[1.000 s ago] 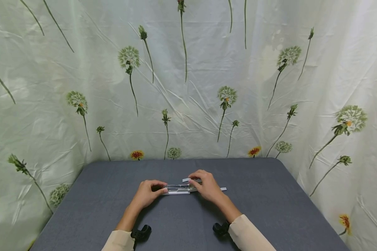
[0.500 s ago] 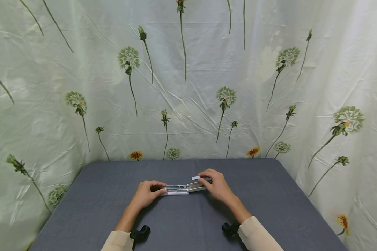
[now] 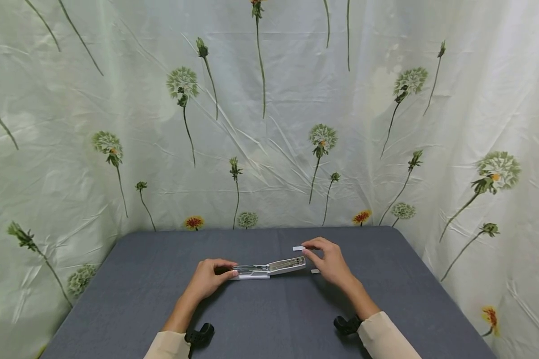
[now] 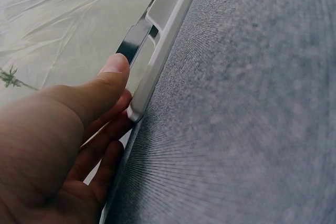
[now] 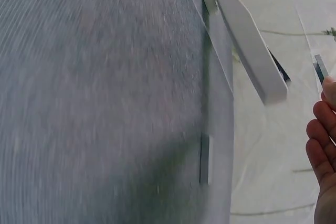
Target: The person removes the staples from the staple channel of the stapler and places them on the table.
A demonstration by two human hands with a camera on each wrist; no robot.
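Note:
A white stapler (image 3: 256, 274) lies on the table with its top cover (image 3: 287, 266) swung back to the right, so its metal magazine shows. Thumb and fingers of my left hand (image 3: 209, 277) pinch the stapler's left end; the left wrist view shows the thumb on the metal magazine (image 4: 135, 36) above the white base (image 4: 164, 56). My right hand (image 3: 332, 263) is raised just right of the cover, apart from it. Between its thumb and fingertips it holds a short strip of staples (image 3: 298, 248), also seen in the right wrist view as a grey strip (image 5: 321, 66).
A second staple strip (image 3: 315, 271) lies on the table beneath my right hand; the right wrist view has this strip (image 5: 206, 159) on the cloth. Dark grey cloth covers the table (image 3: 161, 254). A flower-printed curtain (image 3: 269, 149) hangs behind and at both sides.
My right hand has moved right and slightly up with the staple strip, away from the stapler, uncovering the cover's end and the second strip. My left hand stays on the stapler.

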